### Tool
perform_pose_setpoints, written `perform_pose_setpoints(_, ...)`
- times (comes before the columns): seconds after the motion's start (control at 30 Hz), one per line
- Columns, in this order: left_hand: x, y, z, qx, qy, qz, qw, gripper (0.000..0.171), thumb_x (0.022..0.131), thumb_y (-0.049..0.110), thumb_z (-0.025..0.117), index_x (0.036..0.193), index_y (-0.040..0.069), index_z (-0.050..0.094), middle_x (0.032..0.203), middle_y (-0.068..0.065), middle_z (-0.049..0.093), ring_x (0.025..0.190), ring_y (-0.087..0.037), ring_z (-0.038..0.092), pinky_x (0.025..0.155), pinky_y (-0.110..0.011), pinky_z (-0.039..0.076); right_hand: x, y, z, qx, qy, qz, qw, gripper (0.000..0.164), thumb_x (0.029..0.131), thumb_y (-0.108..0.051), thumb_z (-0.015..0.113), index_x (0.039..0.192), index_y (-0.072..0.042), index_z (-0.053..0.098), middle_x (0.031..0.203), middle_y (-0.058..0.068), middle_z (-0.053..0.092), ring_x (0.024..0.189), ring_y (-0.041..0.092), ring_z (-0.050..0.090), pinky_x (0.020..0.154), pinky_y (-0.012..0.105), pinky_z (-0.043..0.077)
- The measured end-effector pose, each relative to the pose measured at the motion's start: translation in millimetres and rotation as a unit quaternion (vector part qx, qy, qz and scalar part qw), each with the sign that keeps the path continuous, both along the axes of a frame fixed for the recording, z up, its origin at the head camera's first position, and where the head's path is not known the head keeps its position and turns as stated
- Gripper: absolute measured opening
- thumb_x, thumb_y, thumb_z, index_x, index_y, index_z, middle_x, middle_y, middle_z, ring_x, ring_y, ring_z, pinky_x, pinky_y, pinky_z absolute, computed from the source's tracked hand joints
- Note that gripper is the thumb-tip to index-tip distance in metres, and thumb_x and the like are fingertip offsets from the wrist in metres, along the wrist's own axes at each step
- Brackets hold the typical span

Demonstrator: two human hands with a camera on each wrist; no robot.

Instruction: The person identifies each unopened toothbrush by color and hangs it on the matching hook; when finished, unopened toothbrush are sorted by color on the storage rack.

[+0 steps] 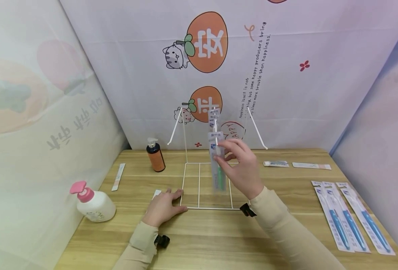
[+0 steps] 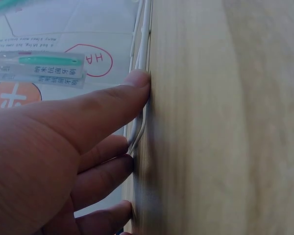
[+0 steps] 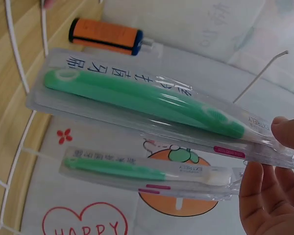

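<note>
My right hand pinches the upper part of a packaged green toothbrush between thumb and fingers. This pack hangs upright at the front of the middle prong of a white wire rack. Behind it on the same prong hangs another packaged green toothbrush. My left hand rests at the front left corner of the rack's base. In the left wrist view its thumb touches the base wire, with the other fingers loosely bent close to the wood.
Left stand a white pump bottle with a pink top and a dark orange-labelled pump bottle. A flat sachet lies between them and the wall. Rightward are a small tube, another sachet and three packaged blue toothbrushes.
</note>
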State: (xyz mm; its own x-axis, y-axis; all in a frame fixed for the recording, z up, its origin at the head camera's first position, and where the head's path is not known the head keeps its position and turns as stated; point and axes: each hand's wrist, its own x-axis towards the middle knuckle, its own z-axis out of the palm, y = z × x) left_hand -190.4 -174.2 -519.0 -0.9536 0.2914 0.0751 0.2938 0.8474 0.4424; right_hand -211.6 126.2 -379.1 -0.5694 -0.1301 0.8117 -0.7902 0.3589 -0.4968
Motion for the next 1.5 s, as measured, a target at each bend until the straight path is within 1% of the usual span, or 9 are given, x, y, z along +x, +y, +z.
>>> perform_pose_setpoints(0.17,0.4,0.4,0.1,-0.001,-0.001,0.001,1.0,0.07,0.089,0.054,0.086,0.146,0.017,0.071,0.146,-0.034,0.06,0.132,-0.053,0.061,0.104,-0.064,0.052,-14.8,-3.5,-3.4,0.009,0.015,-0.022,1.0,0.042,0.086,0.008,0.088,0.125,-0.002,0.073,0.12,0.013,0.065,0.091,0.024,0.071,0.07,0.038,0.065)
perform_pose_setpoints(0.4,-0.7,1.0,-0.4,-0.001,0.003,0.001,1.0,0.069,0.089,0.054,0.086,0.146,0.017,0.071,0.144,-0.035,0.06,0.131,-0.054,0.062,0.103,-0.064,0.053,-30.9,-7.5,-4.4,0.017,0.002,-0.046,0.999,0.043,0.089,0.005,0.086,0.128,-0.002,0.069,0.123,0.014,0.062,0.094,0.025,0.071,0.074,0.037,0.065)
perform_pose_setpoints(0.57,-0.8,1.3,0.1,-0.002,0.0,0.002,1.0,0.07,0.089,0.054,0.086,0.146,0.017,0.071,0.145,-0.033,0.061,0.132,-0.053,0.061,0.104,-0.064,0.052,-38.6,-10.7,-3.6,0.008,0.002,-0.048,0.999,0.043,0.089,0.007,0.085,0.128,-0.001,0.067,0.123,0.016,0.061,0.094,0.027,0.072,0.073,0.036,0.065)
perform_pose_setpoints(0.77,-1.3,1.2,-0.4,-0.006,-0.003,0.002,1.0,0.07,0.089,0.055,0.086,0.146,0.017,0.071,0.145,-0.032,0.061,0.132,-0.053,0.061,0.104,-0.065,0.052,-43.0,-13.8,-3.1,-0.002,0.0,-0.049,0.999,0.043,0.089,0.007,0.085,0.128,0.001,0.066,0.123,0.018,0.061,0.095,0.029,0.073,0.073,0.034,0.065)
perform_pose_setpoints(0.97,-2.1,0.8,-1.4,-0.004,-0.001,0.003,1.0,0.07,0.089,0.055,0.086,0.146,0.018,0.071,0.146,-0.029,0.062,0.134,-0.053,0.06,0.104,-0.065,0.052,-46.9,-14.0,-2.9,0.008,-0.001,-0.058,0.998,0.043,0.09,0.006,0.084,0.129,0.001,0.065,0.124,0.018,0.061,0.095,0.03,0.073,0.073,0.039,0.066)
perform_pose_setpoints(1.07,-1.9,0.7,-1.2,-0.004,-0.002,0.002,1.0,0.07,0.089,0.055,0.086,0.146,0.018,0.071,0.146,-0.028,0.062,0.134,-0.052,0.06,0.104,-0.065,0.052,-48.6,-14.0,-3.7,0.011,-0.001,-0.063,0.998,0.044,0.09,0.007,0.084,0.129,0.001,0.065,0.124,0.018,0.061,0.095,0.031,0.073,0.073,0.039,0.066)
perform_pose_setpoints(1.4,-2.4,-0.1,-2.7,-0.004,0.003,0.001,1.0,0.069,0.089,0.055,0.086,0.146,0.018,0.072,0.146,-0.023,0.065,0.135,-0.051,0.059,0.104,-0.065,0.052,-49.1,-15.2,-5.0,0.016,-0.002,-0.082,0.996,0.043,0.091,0.005,0.084,0.129,-0.002,0.067,0.129,0.017,0.061,0.099,0.028,0.072,0.076,0.039,0.065)
perform_pose_setpoints(1.5,-1.8,-0.2,-2.6,-0.001,0.0,0.002,1.0,0.069,0.089,0.055,0.086,0.146,0.017,0.072,0.146,-0.024,0.064,0.136,-0.051,0.059,0.104,-0.065,0.052,-49.3,-15.4,-5.7,0.016,0.002,-0.084,0.996,0.042,0.091,0.005,0.084,0.129,-0.002,0.067,0.129,0.018,0.061,0.1,0.029,0.071,0.076,0.04,0.065)
